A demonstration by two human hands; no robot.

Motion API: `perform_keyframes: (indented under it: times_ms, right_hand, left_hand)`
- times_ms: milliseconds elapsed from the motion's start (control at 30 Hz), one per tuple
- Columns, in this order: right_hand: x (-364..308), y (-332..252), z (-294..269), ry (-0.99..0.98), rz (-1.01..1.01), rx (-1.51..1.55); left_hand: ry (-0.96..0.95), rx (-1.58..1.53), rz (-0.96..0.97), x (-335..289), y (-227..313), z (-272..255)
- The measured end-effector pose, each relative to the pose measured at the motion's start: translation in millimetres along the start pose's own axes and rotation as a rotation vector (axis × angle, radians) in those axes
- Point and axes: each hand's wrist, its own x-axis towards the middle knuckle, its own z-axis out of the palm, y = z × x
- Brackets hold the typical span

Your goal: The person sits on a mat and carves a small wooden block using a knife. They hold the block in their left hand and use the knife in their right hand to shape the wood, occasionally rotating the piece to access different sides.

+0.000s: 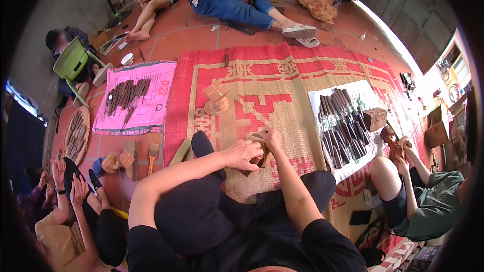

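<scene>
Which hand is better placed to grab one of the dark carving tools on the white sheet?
Right hand, probably. The carving tools lie on the white sheet to its right, while the left hand grips the wooden piece.

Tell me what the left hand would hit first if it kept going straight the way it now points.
The left hand points right, onto the wooden piece that both hands grip, so it would press into that piece first, with the right hand just behind it. Beyond lies the woven mat; depth is hard to judge.
</scene>
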Motion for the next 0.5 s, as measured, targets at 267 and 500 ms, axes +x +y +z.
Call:
perform_keyframes:
  times_ms: [267,500]
  right_hand:
    - [-2.1,14.1,13.2,-0.144,-0.103,0.178]
    - [-16.8,3.3,15.2,-0.143,-0.105,0.408]
  left_hand:
    - [-0.041,0.048,0.039,-2.8,-3.2,0.5]
    - [-0.037,0.017,-0.019,-8.4,-7.8,-0.3]
